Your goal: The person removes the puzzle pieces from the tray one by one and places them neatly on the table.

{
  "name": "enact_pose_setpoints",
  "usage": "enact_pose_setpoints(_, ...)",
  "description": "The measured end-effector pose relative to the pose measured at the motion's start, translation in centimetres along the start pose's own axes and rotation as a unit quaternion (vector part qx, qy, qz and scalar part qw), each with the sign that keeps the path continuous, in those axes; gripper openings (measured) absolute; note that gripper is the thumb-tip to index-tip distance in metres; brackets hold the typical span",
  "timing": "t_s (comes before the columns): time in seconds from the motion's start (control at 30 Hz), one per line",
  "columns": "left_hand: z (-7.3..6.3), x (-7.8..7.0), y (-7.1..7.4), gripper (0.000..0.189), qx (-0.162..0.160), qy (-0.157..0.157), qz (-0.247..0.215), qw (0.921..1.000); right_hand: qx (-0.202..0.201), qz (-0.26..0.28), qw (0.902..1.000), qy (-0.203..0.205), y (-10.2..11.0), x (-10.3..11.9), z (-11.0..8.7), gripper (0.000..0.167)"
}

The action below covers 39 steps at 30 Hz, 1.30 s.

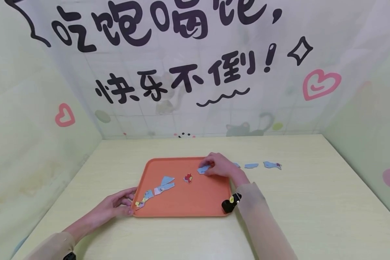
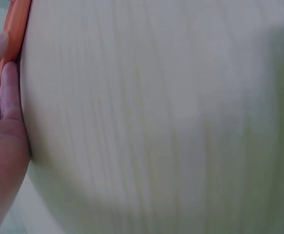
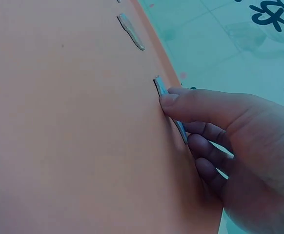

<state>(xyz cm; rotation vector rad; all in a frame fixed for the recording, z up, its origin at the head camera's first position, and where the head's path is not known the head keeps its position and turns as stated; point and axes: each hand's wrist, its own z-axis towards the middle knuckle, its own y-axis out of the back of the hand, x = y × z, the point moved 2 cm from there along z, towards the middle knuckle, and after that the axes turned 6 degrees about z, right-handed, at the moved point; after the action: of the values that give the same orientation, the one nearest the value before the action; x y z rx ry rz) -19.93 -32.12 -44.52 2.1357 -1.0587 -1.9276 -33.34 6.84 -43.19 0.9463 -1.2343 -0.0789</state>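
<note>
On the table lies an orange tray [image 1: 188, 202]. My left hand [image 1: 115, 205] grips its near left corner, the thumb at the near end and the fingers along the rim. Over the far right part of the tray my right hand [image 1: 218, 165] pinches a light blue puzzle piece [image 1: 202, 170] between thumb and fingers. The right wrist view shows this piece [image 3: 180, 130] edge-on, close to the tray's surface. A red patterned piece [image 1: 188, 178] lies left of it. Several blue pieces [image 1: 167, 180] form a slanting row down to the tray's near left corner, some touching.
Right of the tray, on the pale wood table [image 1: 312, 202], lie a flat blue piece [image 1: 251, 166] and a blue piece with a dark red patch [image 1: 272, 165]. Another is partly hidden behind my right wrist. A printed curtain [image 1: 195, 119] closes off the back.
</note>
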Motion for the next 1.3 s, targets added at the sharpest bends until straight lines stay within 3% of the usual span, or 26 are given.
enact_pose_setpoints(0.2, 0.2, 0.0, -0.2, 0.069, 0.002, -0.012, -0.001, 0.9999, 0.001, 0.003, 0.9999, -0.010, 0.1, 0.0, -0.2, 0.024)
enact_pose_setpoints(0.37, -0.1, -0.6, -0.7, 0.071, -0.020, -0.006, 0.007, 0.9998, 0.003, 0.007, 1.0000, -0.006, 0.2, 0.0, -0.3, 0.023)
enact_pose_setpoints(0.5, -0.2, -1.8, -1.6, 0.075, -0.066, 0.033, 0.016, 0.9972, 0.001, 0.009, 0.9999, -0.009, 0.4, -0.1, -0.3, 0.023)
enact_pose_setpoints(0.6, -0.3, -2.7, -2.5, 0.077, -0.112, 0.071, 0.040, 0.9903, -0.001, 0.008, 0.9999, -0.011, 0.5, -0.2, -0.2, 0.023)
enact_pose_setpoints(0.77, -0.5, -3.3, -3.4, 0.074, -0.156, 0.098, 0.070, 0.9804, -0.001, 0.000, 1.0000, -0.008, 0.6, -0.3, -0.2, 0.023)
enact_pose_setpoints(1.03, -1.0, -2.4, -3.6, 0.076, -0.150, 0.118, 0.025, 0.9814, -0.008, -0.014, 0.9999, 0.001, 1.4, 0.3, -0.3, 0.025)
enact_pose_setpoints(1.3, -1.4, -2.1, -3.0, 0.079, -0.114, 0.114, -0.002, 0.9870, -0.054, -0.058, 0.9952, 0.058, 5.5, 0.7, -1.7, 0.024)
